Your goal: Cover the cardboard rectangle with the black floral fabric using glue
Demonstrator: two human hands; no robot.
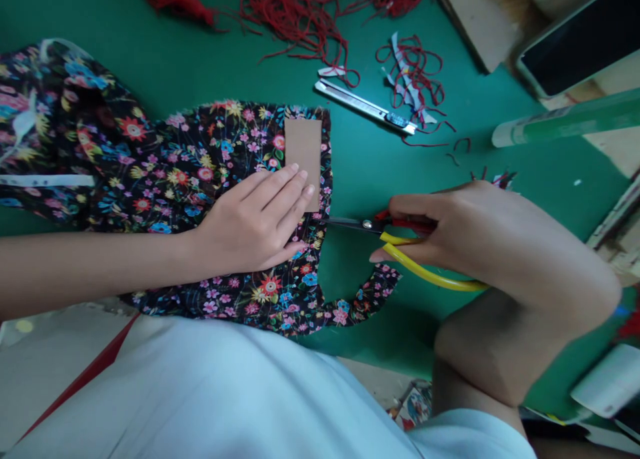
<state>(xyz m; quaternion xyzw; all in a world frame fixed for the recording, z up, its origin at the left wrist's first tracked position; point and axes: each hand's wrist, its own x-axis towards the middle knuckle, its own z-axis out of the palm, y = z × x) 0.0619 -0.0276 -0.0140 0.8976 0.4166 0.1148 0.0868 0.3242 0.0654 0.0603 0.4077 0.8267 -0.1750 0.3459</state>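
Green tabletop (370,172), faint sheen; pale patch (50,369) lower left, perhaps floor.

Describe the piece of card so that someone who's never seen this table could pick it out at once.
On the green tabletop, find the dark floral fabric extending in from the left. Near the fabric's right-hand edge, the fingers of the left hand lie over the lower part of the card. It is a plain tan rectangle, unlike the flower-patterned cloth beneath it.
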